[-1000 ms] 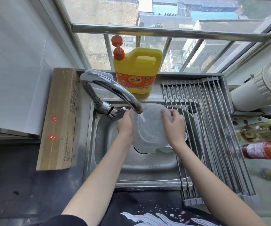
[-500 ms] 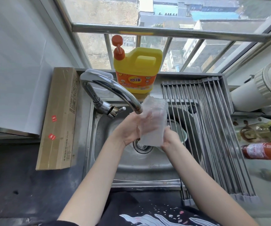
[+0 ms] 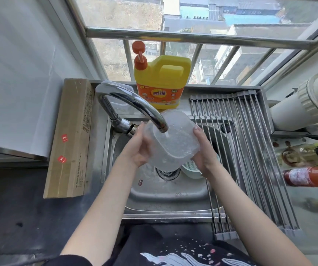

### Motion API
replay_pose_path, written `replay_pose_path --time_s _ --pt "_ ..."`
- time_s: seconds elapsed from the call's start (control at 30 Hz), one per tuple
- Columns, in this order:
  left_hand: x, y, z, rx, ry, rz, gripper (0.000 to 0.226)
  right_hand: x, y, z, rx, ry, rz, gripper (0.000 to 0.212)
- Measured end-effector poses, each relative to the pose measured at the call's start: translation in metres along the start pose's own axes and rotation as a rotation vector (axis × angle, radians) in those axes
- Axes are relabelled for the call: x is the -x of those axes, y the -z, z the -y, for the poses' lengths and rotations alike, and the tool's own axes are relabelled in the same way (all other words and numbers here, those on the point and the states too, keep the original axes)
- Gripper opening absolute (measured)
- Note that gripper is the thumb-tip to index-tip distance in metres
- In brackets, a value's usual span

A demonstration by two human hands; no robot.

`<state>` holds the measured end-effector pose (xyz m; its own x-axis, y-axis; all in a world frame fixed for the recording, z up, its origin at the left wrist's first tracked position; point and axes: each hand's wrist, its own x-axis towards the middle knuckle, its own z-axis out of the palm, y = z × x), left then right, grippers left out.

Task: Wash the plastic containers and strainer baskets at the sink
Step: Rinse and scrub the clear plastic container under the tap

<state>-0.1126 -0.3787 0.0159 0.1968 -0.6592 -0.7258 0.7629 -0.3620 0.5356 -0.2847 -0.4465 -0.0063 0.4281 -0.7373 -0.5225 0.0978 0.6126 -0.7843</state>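
container (image 3: 173, 143): clear plastic tub, tilted under the tap (image 3: 135, 106), water running into it over the sink (image 3: 165, 192)
hands: left hand (image 3: 137, 148) and right hand (image 3: 202, 150) each grip an opposite side
handling: likely light, thin, bendy; wet and slippery; hold by the rim, gently
basket (image 3: 191, 168): low in the sink, partly hidden

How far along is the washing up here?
Nothing looks finished: the drying rack holds no washed items. In hand: both hands, left hand and right hand, hold a clear plastic container under the running faucet. Left: a strainer basket waits in the sink.
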Motion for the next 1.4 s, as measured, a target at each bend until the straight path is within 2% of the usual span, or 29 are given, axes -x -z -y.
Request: replay_pose_path --time_s 0.07,0.17,0.27,0.3,0.37,0.43,0.53,0.6,0.63,0.7,0.73,0.83,0.93,1.1,1.23,1.33,1.4 --pt "0.006 -0.001 0.003 0.063 0.002 0.113 0.051 -0.004 -0.002 0.002 -0.066 -0.038 0.044 0.061" --pt "0.010 0.004 0.011 0.217 0.028 0.293 0.051 -0.009 -0.002 0.000 -0.109 -0.044 -0.053 0.065" --pt "0.010 0.016 0.024 0.323 0.066 0.360 0.058 -0.006 -0.006 -0.007 -0.166 -0.010 -0.207 0.037" --pt "0.011 0.015 0.033 0.284 0.066 0.366 0.059 -0.004 -0.008 -0.007 -0.175 0.001 -0.287 0.029" --pt "0.016 0.005 0.049 0.126 0.087 0.306 0.067 0.000 -0.013 -0.007 -0.202 -0.029 -0.446 0.036" --pt "0.012 -0.002 0.061 0.061 0.085 0.135 0.074 0.002 -0.013 -0.007 -0.207 -0.081 -0.533 0.047" --pt "-0.005 -0.002 0.066 0.203 -0.001 -0.059 0.056 0.003 -0.014 -0.015 -0.089 -0.166 -0.522 0.042" --pt "-0.011 0.002 0.060 0.247 -0.045 -0.107 0.041 0.007 -0.016 -0.017 -0.124 -0.230 -0.405 0.053" --pt "-0.011 0.003 0.053 0.236 -0.059 -0.113 0.032 0.009 -0.018 -0.016 -0.152 -0.260 -0.341 0.056" --pt "-0.013 0.008 0.044 0.152 -0.055 -0.101 0.022 0.013 -0.017 -0.010 -0.156 -0.294 -0.239 0.043" --pt "-0.014 0.013 0.040 0.093 -0.052 -0.108 0.022 0.013 -0.014 -0.007 -0.187 -0.300 -0.213 0.040" --pt "-0.017 0.025 0.036 -0.080 -0.114 -0.138 0.039 0.012 -0.009 -0.001 -0.281 -0.269 -0.194 0.049" --pt "-0.016 0.024 0.043 0.056 -0.125 -0.063 0.052 0.010 -0.019 -0.008 -0.228 -0.183 -0.328 0.045" --pt "-0.008 0.021 0.066 0.402 -0.057 0.090 0.072 0.011 -0.033 -0.013 -0.333 -0.146 -0.585 0.032" --pt "-0.010 0.011 0.080 0.440 0.012 0.116 0.080 0.015 -0.047 -0.020 -0.370 -0.185 -0.771 0.018" --pt "-0.013 0.005 0.079 0.398 0.059 0.085 0.076 0.018 -0.051 -0.024 -0.457 -0.211 -0.772 0.020" --pt "-0.024 0.009 0.072 0.389 0.076 0.032 0.067 0.023 -0.046 -0.022 -0.427 -0.234 -0.677 0.026"
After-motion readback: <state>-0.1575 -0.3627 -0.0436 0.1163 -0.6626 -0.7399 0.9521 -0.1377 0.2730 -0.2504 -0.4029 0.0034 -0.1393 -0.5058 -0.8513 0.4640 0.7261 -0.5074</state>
